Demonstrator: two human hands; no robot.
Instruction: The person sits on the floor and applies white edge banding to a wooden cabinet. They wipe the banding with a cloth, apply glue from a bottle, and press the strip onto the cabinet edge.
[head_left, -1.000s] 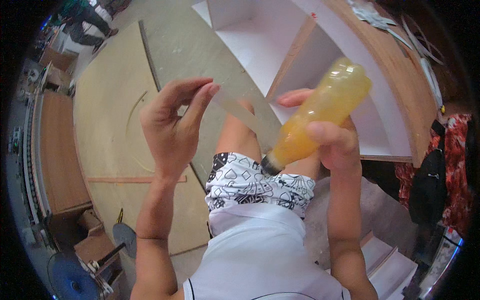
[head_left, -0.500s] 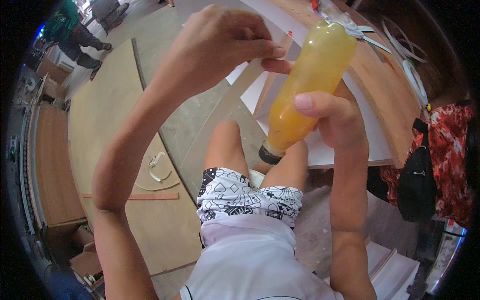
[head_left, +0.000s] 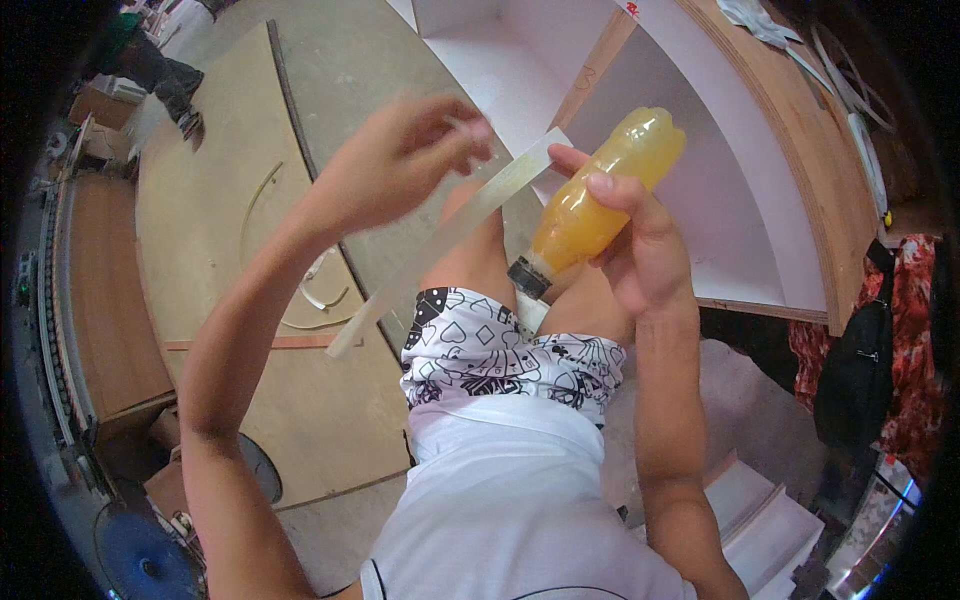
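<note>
My right hand is wrapped round a clear plastic bottle of yellow-orange liquid. The bottle tilts, its black cap pointing down and to the left. One end of a long pale strip meets that hand's extended fingertip; how firmly it is held there, I cannot tell. From there the strip slants down leftward in front of my knee. My left hand is raised above the strip, fingers bent and smeared by motion, so whether anything is between them is unclear.
A white-lined wooden cabinet with a curved edge stands ahead on the right. A large plywood sheet lies at left with a curved strip on it. A black bag hangs at right. Another person stands far left.
My left hand has come down and toward me, away from the right hand's fingertips. The bottle and right hand have lowered slightly. The pale strip now shows at full length; my view has shifted.
</note>
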